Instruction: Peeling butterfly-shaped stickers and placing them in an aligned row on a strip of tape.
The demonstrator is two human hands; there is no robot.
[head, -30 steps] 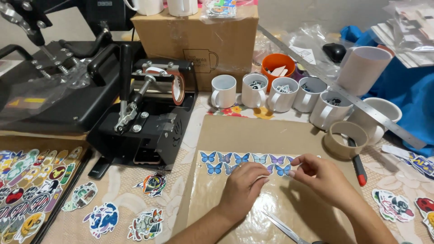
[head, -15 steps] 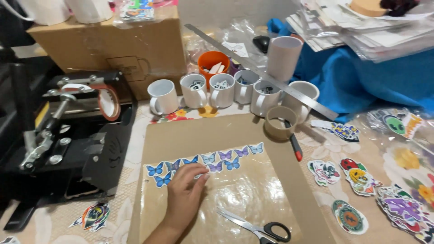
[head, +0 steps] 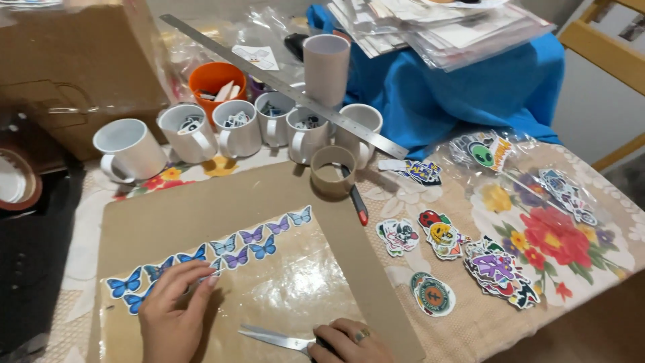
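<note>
Left hand (head: 171, 316) is flat on the butterfly sticker strip (head: 215, 255), fingers spread and pressing down on the near end of it — an open grip, nothing pinched, just pinning the strip against the shiny clear film (head: 282, 289) underneath. The strip runs diagonally across the brown cardboard sheet (head: 222, 202), blue butterflies at the left end going to purple and pale blue toward the far right.

Right hand (head: 349, 343) is at the bottom edge of the view, closed around the handle end of the scissors (head: 275, 338). The blades lie on the film and point left toward the other hand; they look shut or nearly so, hard to say more than that.

My read: this is the hold-it-steady-and-get-the-scissors-in stage, with no cut started that I can see. The next move would call for lifting the blades, opening them and lining them up with the film edge near the butterflies — while the left hand keeps the strip from sliding, and with its fingertips out of the blade path.

Other stuff on the counter: a row of white mugs (head: 195, 134) behind the cardboard, an orange cup (head: 215, 81), a long metal ruler (head: 282, 84) resting across the mugs, a tape roll (head: 332, 169) with a red-handled knife (head: 357, 202) beside it, and loose stickers (head: 470, 262) scattered on the flowery tablecloth to the right.
</note>
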